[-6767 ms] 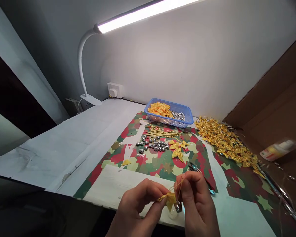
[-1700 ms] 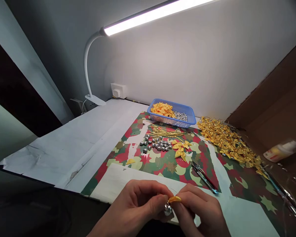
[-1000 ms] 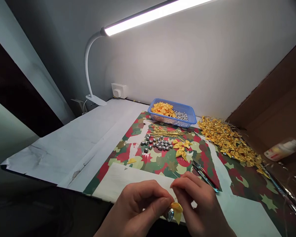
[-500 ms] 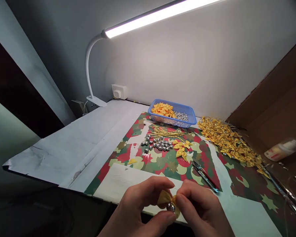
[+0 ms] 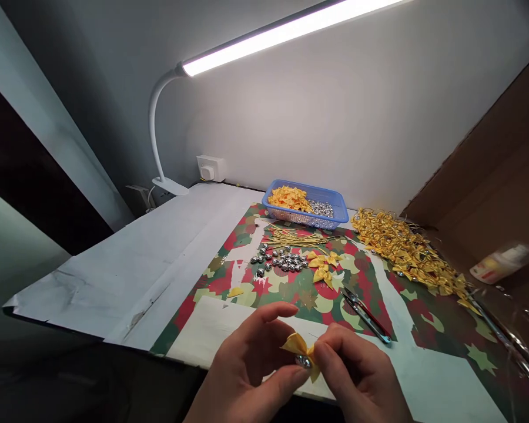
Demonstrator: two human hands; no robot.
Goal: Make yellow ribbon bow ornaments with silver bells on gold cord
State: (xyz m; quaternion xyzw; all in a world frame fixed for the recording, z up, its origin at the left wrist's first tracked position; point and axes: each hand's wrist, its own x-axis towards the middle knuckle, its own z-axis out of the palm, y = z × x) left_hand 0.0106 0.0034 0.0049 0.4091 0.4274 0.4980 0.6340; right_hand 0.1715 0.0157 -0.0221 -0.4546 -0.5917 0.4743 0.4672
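Observation:
Low in the head view, my right hand (image 5: 357, 367) pinches a yellow ribbon bow (image 5: 294, 342) near its knot between thumb and index finger. On the bow's near side sits a shiny silver bell (image 5: 303, 361). My left hand (image 5: 258, 358) is curved beside it with index finger raised and apart, its thumb tip against the bell. Whether its other fingers touch the bow from behind is hidden. Beyond my hands lie several loose silver bells (image 5: 286, 261), a few loose yellow bows (image 5: 322, 275), and gold ties (image 5: 297, 238). Thread snips (image 5: 367, 316) rest to the right.
A blue basket (image 5: 341, 214) with yellow bows and silver bells stands by the wall. A heap of yellow bows (image 5: 401, 247) covers the right side, near a bottle (image 5: 502, 265) and cardboard (image 5: 480, 194). A lamp (image 5: 154, 129) clamps at the back left. Patterned paper covers the table.
My left index finger has lifted away from the bow, widening the gap to the thumb. The bow and bell have turned slightly; my right hand keeps its pinch.

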